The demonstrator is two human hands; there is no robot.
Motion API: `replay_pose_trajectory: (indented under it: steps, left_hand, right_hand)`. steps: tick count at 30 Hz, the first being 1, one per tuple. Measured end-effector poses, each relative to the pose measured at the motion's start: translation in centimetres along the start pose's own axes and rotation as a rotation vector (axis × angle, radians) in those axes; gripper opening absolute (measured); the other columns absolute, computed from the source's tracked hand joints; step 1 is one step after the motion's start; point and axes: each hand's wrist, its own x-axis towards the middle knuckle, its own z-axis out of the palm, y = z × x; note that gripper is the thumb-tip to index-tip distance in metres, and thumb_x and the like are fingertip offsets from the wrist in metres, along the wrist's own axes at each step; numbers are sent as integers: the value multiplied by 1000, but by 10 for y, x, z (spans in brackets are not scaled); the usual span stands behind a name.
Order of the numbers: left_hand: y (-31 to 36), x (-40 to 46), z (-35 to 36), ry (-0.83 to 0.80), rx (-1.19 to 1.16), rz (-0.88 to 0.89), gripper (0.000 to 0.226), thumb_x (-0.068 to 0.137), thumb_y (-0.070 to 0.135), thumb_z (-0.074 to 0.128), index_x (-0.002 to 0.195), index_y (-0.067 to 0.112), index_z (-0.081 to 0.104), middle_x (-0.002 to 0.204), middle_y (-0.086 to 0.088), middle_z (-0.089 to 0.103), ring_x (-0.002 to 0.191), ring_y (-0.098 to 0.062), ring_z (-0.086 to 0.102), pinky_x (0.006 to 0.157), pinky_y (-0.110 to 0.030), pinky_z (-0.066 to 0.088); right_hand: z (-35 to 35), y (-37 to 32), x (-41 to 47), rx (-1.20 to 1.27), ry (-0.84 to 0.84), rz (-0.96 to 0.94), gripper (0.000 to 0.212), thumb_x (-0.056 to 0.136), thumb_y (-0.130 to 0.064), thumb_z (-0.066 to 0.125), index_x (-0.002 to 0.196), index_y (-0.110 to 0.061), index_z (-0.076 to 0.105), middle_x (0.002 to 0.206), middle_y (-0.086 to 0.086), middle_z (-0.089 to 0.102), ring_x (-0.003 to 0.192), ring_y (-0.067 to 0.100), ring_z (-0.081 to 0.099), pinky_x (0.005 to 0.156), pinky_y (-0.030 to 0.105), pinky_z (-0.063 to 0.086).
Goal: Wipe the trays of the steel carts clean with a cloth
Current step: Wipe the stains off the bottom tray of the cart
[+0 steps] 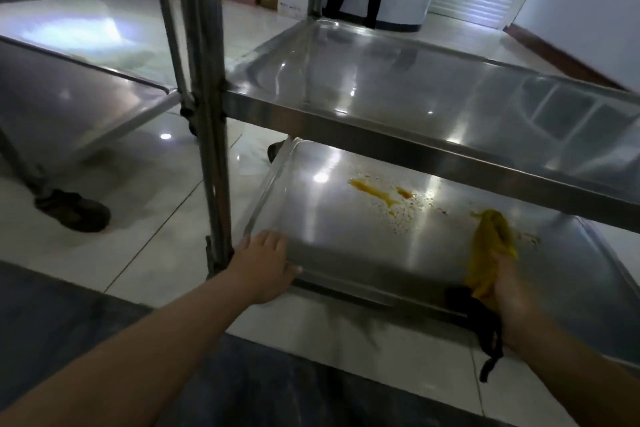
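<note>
Right hand (509,291) grips yellow cloth (490,246); left hand (266,263) flat on tray (346,253) rim; orange spill (381,194) ahead, unwiped.

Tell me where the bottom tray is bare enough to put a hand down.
Bare steel on the lower tray: between the left hand and the orange spill. Crowded: the spill's patch, and the yellow cloth gripped by the right hand.

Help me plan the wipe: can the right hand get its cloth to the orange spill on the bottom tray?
Probably yes. The right hand holds the cloth on the bottom tray, beside the spill, with bare steel between. The shelf overhangs the spill.
</note>
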Motion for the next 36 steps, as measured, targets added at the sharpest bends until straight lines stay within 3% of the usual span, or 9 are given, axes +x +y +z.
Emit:
replay_pose_trajectory:
  steps: [2,4,5,7,9,15,20,28,36]
  left_hand:
    - [-8,3,4,-50,-12,-55,85,94,65,24,153,13,-11,161,-13,-3,148,-30,-2,120,-49,0]
    - [-15,4,14,-67,-27,-82,92,91,70,22,149,14,-24,160,-16,-15,147,-31,-14,120,-48,-6]
    - [-15,3,20,-62,-21,-84,96,89,74,21,146,13,-27,159,-16,-19,146,-31,-18,120,-48,-6]
    - [-17,3,36,-48,-12,-93,102,85,79,18,142,10,-31,157,-16,-25,144,-31,-24,119,-48,-9]
    - [-14,5,46,-15,2,-97,105,82,82,15,138,8,-34,156,-17,-27,142,-31,-28,117,-48,-16]
    - [-25,12,50,-63,66,-117,117,75,89,18,148,5,-20,156,-20,-24,144,-33,-25,113,-47,-20]
    - [-33,10,54,-50,68,-49,117,73,89,11,147,6,-22,155,-20,-27,143,-34,-27,115,-46,-18]
    - [-28,11,65,-1,29,-54,118,71,90,9,146,6,-24,155,-21,-27,142,-35,-28,115,-48,-17]
    - [-32,13,58,-21,42,-48,119,72,90,15,150,5,-15,156,-23,-21,144,-36,-22,117,-51,-13]
  right_hand:
    - [28,10,3,-126,17,-84,48,90,-70,35,114,-40,62,59,13,61,55,28,60,63,40,52]
    - [61,30,13,-358,-43,-131,41,97,-60,26,135,-52,40,74,20,68,69,32,67,62,41,54]
    - [77,43,19,-562,-105,-127,44,100,-54,22,143,-49,30,102,23,68,94,35,65,78,49,53]
    - [115,67,27,-1003,-135,-73,50,102,-47,15,152,-36,16,157,13,23,142,35,23,111,61,20]
    - [143,74,24,-1108,-80,-92,56,101,-50,16,153,-35,4,162,1,-6,147,29,-6,115,60,2]
    - [172,88,24,-1323,-339,-572,57,93,-61,3,139,-48,-28,157,-6,-25,146,21,-18,114,58,-8]
    - [113,84,69,-1264,-343,-530,50,88,-67,8,130,-64,-19,147,-29,-21,143,3,-15,110,62,-13]
    - [157,64,66,-1071,64,50,67,94,-64,13,152,-35,-5,161,-4,-12,147,27,-13,107,71,-10]
    - [260,59,41,-1256,-440,-602,52,93,-67,14,141,-62,-7,159,-13,-16,145,20,-21,106,66,-16]
